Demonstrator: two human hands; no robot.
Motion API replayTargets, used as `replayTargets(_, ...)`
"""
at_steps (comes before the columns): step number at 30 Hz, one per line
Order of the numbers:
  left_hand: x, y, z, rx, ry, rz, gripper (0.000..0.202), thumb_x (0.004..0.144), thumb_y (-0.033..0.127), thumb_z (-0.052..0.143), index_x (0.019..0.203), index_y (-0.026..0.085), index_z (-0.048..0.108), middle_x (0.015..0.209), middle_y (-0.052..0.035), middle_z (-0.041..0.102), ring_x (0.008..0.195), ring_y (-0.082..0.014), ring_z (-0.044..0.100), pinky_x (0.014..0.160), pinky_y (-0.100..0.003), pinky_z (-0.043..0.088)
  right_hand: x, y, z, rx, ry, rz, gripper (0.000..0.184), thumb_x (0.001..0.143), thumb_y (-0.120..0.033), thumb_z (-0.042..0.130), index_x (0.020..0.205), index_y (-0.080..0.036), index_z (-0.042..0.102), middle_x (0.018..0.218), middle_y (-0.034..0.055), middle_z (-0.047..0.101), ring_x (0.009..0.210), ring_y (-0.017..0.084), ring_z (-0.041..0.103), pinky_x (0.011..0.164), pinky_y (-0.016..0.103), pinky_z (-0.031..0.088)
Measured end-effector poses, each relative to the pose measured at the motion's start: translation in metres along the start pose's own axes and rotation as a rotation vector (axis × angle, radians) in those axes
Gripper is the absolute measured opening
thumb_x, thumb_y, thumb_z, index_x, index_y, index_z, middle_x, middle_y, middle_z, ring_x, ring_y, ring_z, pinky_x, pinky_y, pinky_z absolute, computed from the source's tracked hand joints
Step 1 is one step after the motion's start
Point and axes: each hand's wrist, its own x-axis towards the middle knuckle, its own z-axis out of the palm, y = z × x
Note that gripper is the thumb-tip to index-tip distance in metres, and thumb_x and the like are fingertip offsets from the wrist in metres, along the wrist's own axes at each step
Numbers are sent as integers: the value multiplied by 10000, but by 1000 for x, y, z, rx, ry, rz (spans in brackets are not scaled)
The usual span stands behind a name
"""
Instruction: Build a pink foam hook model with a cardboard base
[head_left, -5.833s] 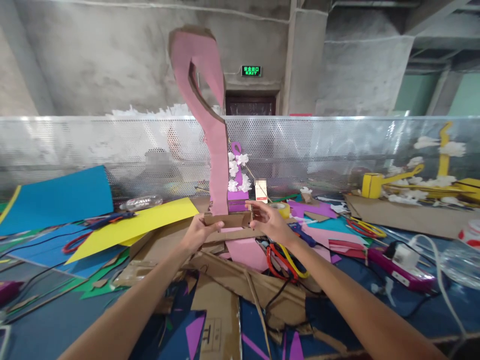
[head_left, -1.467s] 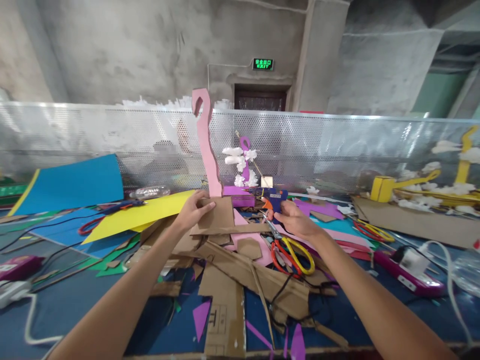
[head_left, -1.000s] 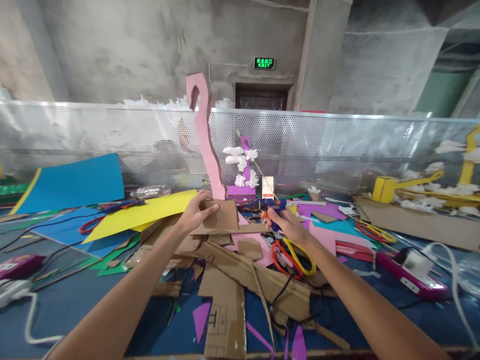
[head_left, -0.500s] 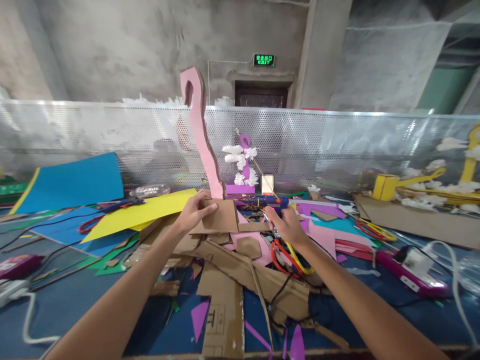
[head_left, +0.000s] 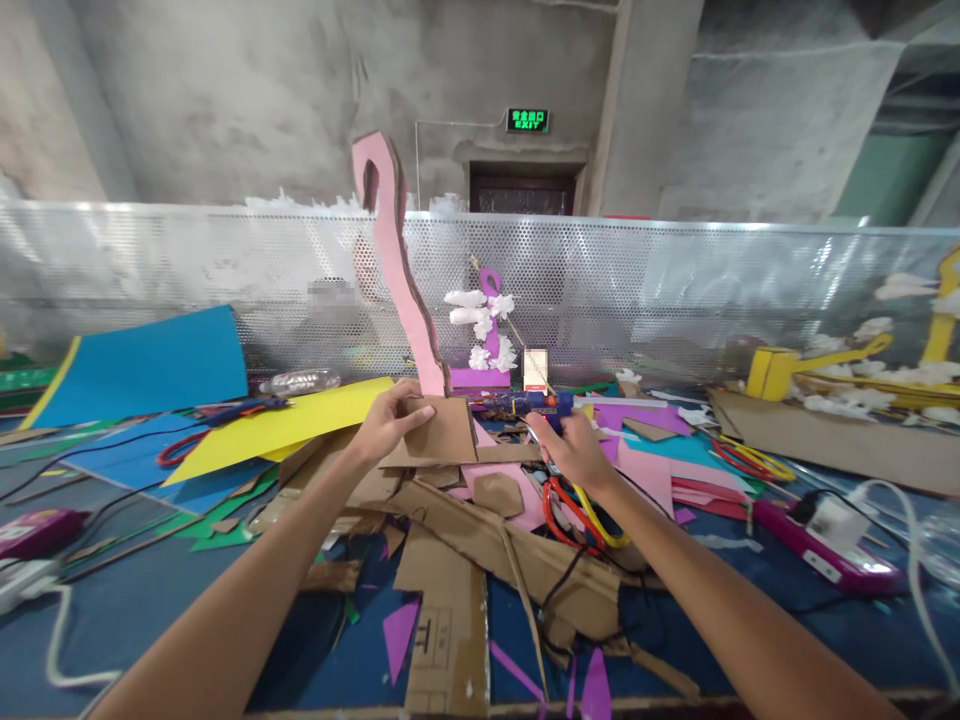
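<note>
My left hand [head_left: 388,424] grips the brown cardboard base [head_left: 444,436] of a tall pink curved cardboard shape [head_left: 393,265], which stands upright and leans a little left. My right hand [head_left: 571,450] is closed on a blue glue gun [head_left: 525,403] held level, with its nozzle pointing left at the foot of the pink shape. Red and yellow scissors [head_left: 577,502] lie just below my right hand.
Cardboard scraps [head_left: 480,545] and coloured paper cover the table. A yellow sheet [head_left: 285,428] and a blue sheet [head_left: 142,365] lie at left. A perforated metal screen [head_left: 675,300] runs across the back. A purple power strip [head_left: 817,545] with cables sits at right, yellow models [head_left: 795,375] beyond.
My right hand picked up the glue gun, turned it level and brought its nozzle left to the foot of the pink shape. The pink shape tilted slightly left in my left hand.
</note>
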Motion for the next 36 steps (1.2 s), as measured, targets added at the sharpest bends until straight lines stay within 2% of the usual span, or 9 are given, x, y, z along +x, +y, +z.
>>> replayTargets(4, 0, -1, 0, -31, 16, -36, 333, 802, 510, 734, 880, 204, 631, 908, -35, 634, 905, -237, 609, 789, -348, 498, 0, 6, 0, 51, -14, -3, 552, 967, -626, 541, 597, -217, 568, 499, 8, 537, 533, 177, 568, 532, 276, 427)
replayTargets(9, 0, 0, 0, -75, -3, -12, 328, 803, 491, 757, 889, 192, 652, 919, -38, 623, 907, -231, 595, 769, -323, 479, 1, 14, 3, 208, -5, -25, 471, 967, -613, 563, 843, -180, 699, 678, 34, 643, 629, 183, 602, 602, 290, 470)
replayTargets(20, 0, -6, 1, -84, -11, 35, 305, 813, 470, 769, 895, 201, 652, 932, -32, 625, 907, -225, 582, 766, -310, 452, -1, 4, 3, 74, 45, -88, 513, 999, -571, 525, 637, -208, 557, 538, 3, 542, 559, 164, 535, 545, 267, 410)
replayTargets(27, 0, -4, 1, -84, -1, 31, 327, 805, 489, 778, 912, 198, 672, 909, -37, 622, 912, -237, 584, 774, -320, 458, -1, -6, 1, 32, 37, -122, 524, 1001, -564, 508, 610, -217, 538, 505, 6, 532, 545, 168, 538, 524, 264, 393)
replayTargets(36, 0, -6, 1, -93, 17, 25, 306, 802, 467, 784, 873, 199, 655, 882, -23, 617, 877, -224, 587, 757, -319, 457, -2, -2, 1, 34, 2, -124, 537, 998, -558, 515, 587, -213, 522, 496, 3, 518, 527, 158, 510, 512, 258, 386)
